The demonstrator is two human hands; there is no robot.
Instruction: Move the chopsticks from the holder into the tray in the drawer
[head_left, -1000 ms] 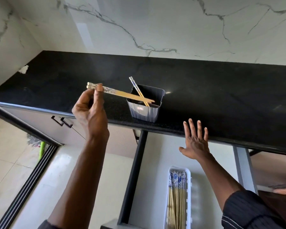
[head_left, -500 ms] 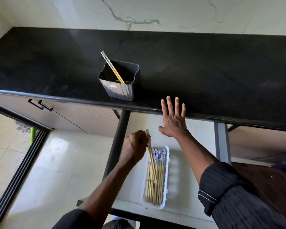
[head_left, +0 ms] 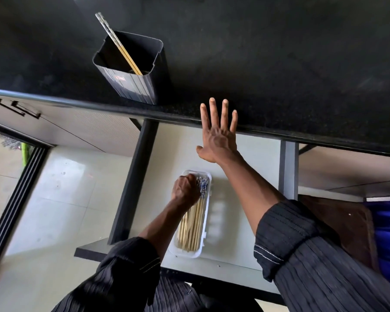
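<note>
A dark square holder (head_left: 131, 86) stands near the front edge of the black counter (head_left: 279, 64), with a pair of chopsticks (head_left: 119, 45) leaning in it toward the back left. Below, the drawer (head_left: 239, 233) is pulled out and a white tray (head_left: 189, 255) in it holds several bamboo chopsticks (head_left: 191, 230) lying lengthwise. My left hand (head_left: 185, 190) is a closed fist over the tray's far end, gripping the patterned ends of chopsticks that lie down into the tray. My right hand (head_left: 218, 140) rests flat on the counter's edge above the drawer, fingers spread.
Cabinet doors with black handles (head_left: 18, 108) are to the left under the counter. Pale floor tiles (head_left: 61, 199) lie left of the drawer, with a dark sliding-door track (head_left: 11, 210) beyond. A brown and blue object (head_left: 369, 233) sits at the right edge.
My left hand carried chopsticks from beside the holder down into the drawer and lowered them onto the tray. My right hand stayed on the counter edge. The view tilted downward.
</note>
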